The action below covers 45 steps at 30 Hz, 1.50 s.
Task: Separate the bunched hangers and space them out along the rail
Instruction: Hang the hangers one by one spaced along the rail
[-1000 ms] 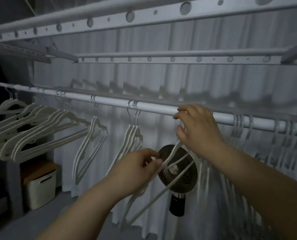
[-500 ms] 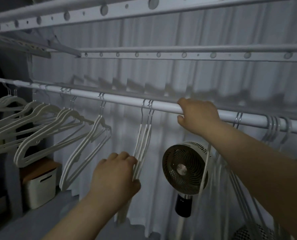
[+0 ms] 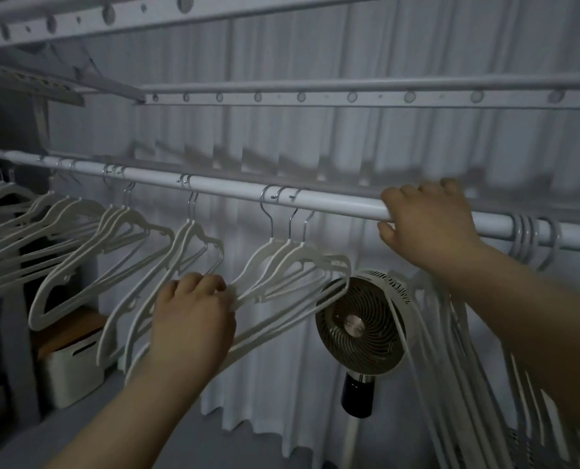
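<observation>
Both arms reach up from below. The right hand [image 3: 427,228] wraps the rail [image 3: 332,202], fingers over the top and thumb beneath. The left hand [image 3: 193,319], lower down, curls its fingers round the left shoulder tips of a group of three hangers [image 3: 310,257] hooked on the rail between the hands. A tight bunch of hangers [image 3: 523,231] hangs just right of the right hand, its lower parts blurred and partly behind the forearm. A white bin [image 3: 75,367] low at left keeps its contents hidden.
</observation>
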Available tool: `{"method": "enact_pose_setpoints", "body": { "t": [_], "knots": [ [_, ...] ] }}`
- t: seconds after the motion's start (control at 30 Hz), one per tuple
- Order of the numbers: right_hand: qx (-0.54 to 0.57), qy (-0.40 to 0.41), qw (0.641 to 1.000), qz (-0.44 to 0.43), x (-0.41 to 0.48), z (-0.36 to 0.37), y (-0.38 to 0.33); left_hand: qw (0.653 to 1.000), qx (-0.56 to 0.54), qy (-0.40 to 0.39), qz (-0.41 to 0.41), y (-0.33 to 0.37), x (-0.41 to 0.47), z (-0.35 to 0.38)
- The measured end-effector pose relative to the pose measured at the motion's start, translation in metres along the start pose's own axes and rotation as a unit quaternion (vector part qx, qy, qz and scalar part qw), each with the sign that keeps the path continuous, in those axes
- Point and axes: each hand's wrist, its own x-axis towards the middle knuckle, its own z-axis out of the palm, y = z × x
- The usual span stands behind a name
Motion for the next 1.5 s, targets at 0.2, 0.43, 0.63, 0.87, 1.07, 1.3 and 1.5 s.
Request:
{"method": "enact_pose_setpoints", "body": {
  "t": [0.2, 0.43, 0.63, 0.87, 1.07, 1.3, 1.5],
  "knots": [
    [0.026, -0.033, 0.999, 0.002, -0.007, -0.011, 0.006, 0.998, -0.063, -0.018, -0.010, 0.004, 0.007, -0.015],
    [0.036, -0.035, 0.998, -0.026, -0.021, -0.016, 0.016, 0.994, -0.056, -0.088, -0.044, 0.034, 0.036, -0.013],
    [0.059, 0.002, 0.996, -0.067, -0.031, -0.015, 0.029, 0.984, -0.081, -0.154, -0.049, 0.049, 0.042, -0.002],
    [0.147, 0.023, 0.974, -0.172, -0.046, -0.022, 0.013, 0.968, -0.187, -0.148, -0.085, 0.037, -0.010, -0.022],
    [0.193, -0.156, 0.952, -0.179, -0.050, -0.041, -0.034, 0.974, -0.166, -0.089, -0.125, 0.014, -0.087, -0.055],
    [0.455, -0.271, 0.824, -0.202, -0.064, -0.071, -0.080, 0.971, -0.141, -0.111, -0.159, -0.026, -0.165, -0.096],
    [0.678, -0.331, 0.653, -0.058, -0.085, -0.105, -0.128, 0.981, -0.169, 0.009, -0.091, -0.056, -0.210, -0.128]
  ]
}}
